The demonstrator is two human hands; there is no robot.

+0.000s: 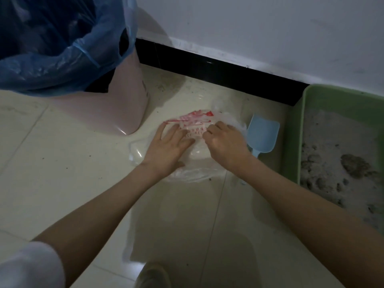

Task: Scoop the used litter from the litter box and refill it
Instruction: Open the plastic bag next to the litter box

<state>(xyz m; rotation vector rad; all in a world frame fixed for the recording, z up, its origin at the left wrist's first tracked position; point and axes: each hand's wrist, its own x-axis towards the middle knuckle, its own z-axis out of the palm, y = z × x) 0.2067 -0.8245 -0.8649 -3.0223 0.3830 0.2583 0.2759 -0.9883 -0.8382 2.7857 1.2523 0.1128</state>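
Observation:
A clear plastic bag (193, 121) with red print lies on the tiled floor, filled with pale litter. My left hand (168, 148) rests flat on it with fingers spread. My right hand (223, 142) has its fingers curled and pinches the plastic near the bag's top. A light blue scoop (262, 134) lies on the floor just right of the bag. At the right edge stands the green litter box (295, 142), holding grey litter with dark clumps (353, 165).
A pink bin (124, 109) lined with a blue plastic bag (62, 48) stands at the back left. A white wall with a black skirting board (218, 73) runs behind. My shoe (152, 275) shows at the bottom.

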